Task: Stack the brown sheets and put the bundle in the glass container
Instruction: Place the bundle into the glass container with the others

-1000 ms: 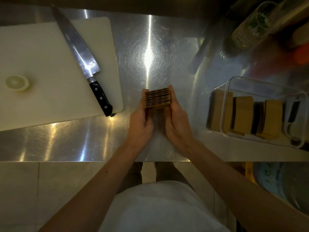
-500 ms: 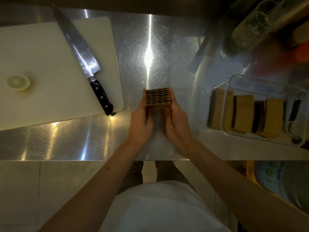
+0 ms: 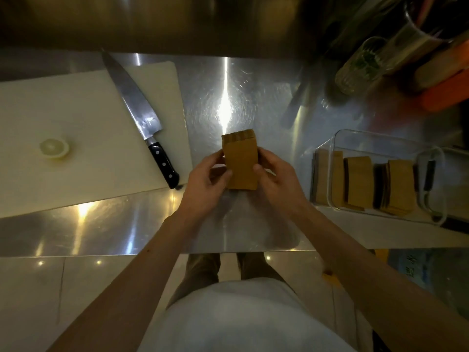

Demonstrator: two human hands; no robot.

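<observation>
Brown sheets (image 3: 240, 162) bundled, broad face up, above steel counter (image 3: 127, 224). Left hand (image 3: 206, 184) and right hand (image 3: 278, 177) pinch opposite long sides, fingers curled closed. Advice: square staggered far edges, keep firm grip, carry to glass container (image 3: 380, 217) at right.

Bare forearms without sleeves, a white apron (image 3: 243, 316) over dark brown trousers (image 3: 203, 270).
</observation>
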